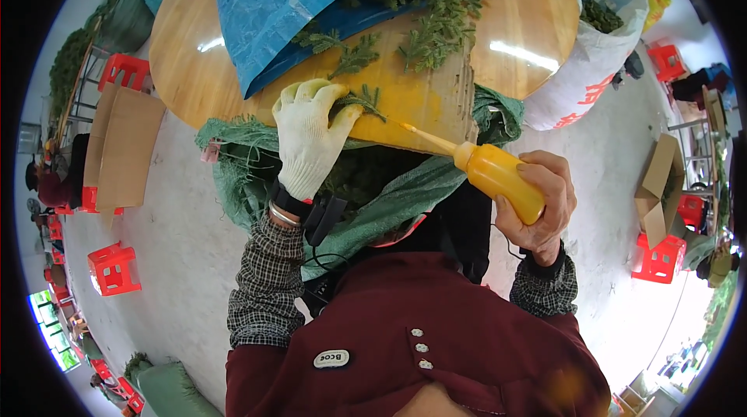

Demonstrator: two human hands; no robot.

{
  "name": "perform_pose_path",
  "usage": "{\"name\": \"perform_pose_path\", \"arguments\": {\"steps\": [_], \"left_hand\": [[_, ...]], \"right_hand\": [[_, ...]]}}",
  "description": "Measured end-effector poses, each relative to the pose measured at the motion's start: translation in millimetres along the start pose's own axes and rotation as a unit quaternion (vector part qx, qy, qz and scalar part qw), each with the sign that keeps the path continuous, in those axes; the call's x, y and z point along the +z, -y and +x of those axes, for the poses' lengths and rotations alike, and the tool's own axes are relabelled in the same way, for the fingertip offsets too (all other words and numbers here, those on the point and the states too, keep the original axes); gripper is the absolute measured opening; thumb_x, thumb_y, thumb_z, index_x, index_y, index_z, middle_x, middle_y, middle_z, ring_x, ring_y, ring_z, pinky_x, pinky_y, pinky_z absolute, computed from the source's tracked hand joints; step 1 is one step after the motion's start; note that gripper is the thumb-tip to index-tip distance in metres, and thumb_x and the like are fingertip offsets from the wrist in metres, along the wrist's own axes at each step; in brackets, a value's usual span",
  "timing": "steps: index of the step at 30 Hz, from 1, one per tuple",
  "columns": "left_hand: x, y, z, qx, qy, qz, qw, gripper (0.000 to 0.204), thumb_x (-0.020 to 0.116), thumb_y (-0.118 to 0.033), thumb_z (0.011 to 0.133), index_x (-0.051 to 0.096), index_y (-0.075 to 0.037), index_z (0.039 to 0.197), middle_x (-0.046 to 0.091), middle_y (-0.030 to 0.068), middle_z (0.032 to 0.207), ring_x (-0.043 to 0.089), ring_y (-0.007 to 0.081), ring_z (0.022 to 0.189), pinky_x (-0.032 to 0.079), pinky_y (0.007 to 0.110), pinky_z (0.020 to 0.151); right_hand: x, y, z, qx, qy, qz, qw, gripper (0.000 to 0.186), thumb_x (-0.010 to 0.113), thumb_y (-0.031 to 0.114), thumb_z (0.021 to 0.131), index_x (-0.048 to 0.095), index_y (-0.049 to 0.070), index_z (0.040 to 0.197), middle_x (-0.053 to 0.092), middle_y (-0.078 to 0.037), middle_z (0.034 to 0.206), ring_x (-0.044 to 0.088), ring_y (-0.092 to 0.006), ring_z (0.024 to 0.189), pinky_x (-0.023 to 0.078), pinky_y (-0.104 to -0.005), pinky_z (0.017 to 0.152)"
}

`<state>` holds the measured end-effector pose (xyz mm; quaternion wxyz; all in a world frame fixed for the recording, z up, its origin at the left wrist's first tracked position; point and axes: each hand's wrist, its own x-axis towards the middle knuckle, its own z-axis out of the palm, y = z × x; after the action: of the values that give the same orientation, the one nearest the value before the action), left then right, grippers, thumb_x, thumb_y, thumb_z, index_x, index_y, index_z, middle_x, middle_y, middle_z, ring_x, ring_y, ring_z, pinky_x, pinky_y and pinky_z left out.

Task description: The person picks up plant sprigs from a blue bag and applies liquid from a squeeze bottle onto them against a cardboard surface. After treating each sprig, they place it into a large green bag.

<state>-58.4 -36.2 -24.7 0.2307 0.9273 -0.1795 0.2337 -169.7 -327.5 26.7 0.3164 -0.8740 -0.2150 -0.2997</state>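
My left hand (306,137), in a white knit glove, pinches a small green artificial-looking sprig (367,103) between thumb and fingers, over a yellow-stained cardboard sheet (436,106). A squeeze bottle (498,174) of yellow liquid is gripped in my bare right hand (548,197). It is tilted, and its long thin nozzle points left at the sprig's stem end. Whether the tip touches the stem I cannot tell. Farther up the cardboard lies a loose sprig (356,56), and a heap of green branches (443,12) spills from a blue plastic sack (272,8).
A round wooden table (191,67) stands under the cardboard. Below its near edge, an open green woven sack (241,172) sits close to my body. To the right stands a white sack (564,82) of greenery. Red stools (114,269) and cardboard boxes (661,187) are around.
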Motion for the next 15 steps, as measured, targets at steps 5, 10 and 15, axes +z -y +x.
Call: {"name": "perform_pose_path", "arguments": {"steps": [5,10,15], "left_hand": [[-23,4,-7,0.003,0.033,-0.032,0.999,0.029,0.076,-0.027,0.075,0.067,-0.007,0.095,0.064,0.0074,0.103,0.055,0.0313,0.104,0.04,0.044,0.089],[-76,4,-20,-0.008,0.15,0.003,0.989,0.03,0.075,-0.027,0.075,0.067,-0.006,0.096,0.063,0.0092,0.106,0.054,0.0317,0.105,0.04,0.043,0.09],[-65,8,-3,-0.042,0.116,-0.049,0.991,0.032,0.073,-0.027,0.076,0.068,-0.005,0.099,0.062,0.0111,0.113,0.053,0.0332,0.11,0.039,0.044,0.095]], "right_hand": [[-12,2,-2,0.03,-0.03,0.025,0.999,0.043,0.072,0.011,0.068,0.056,0.004,0.107,0.061,-0.02,0.099,0.064,-0.0272,0.082,0.054,-0.0343,0.071],[6,-11,13,0.044,-0.089,0.024,0.995,0.041,0.074,0.007,0.068,0.057,0.002,0.104,0.061,-0.018,0.093,0.064,-0.0275,0.079,0.053,-0.0344,0.068],[31,-14,30,0.097,-0.111,0.032,0.989,0.038,0.072,0.004,0.07,0.056,0.001,0.105,0.059,-0.015,0.094,0.061,-0.0259,0.08,0.051,-0.0335,0.072]]}}
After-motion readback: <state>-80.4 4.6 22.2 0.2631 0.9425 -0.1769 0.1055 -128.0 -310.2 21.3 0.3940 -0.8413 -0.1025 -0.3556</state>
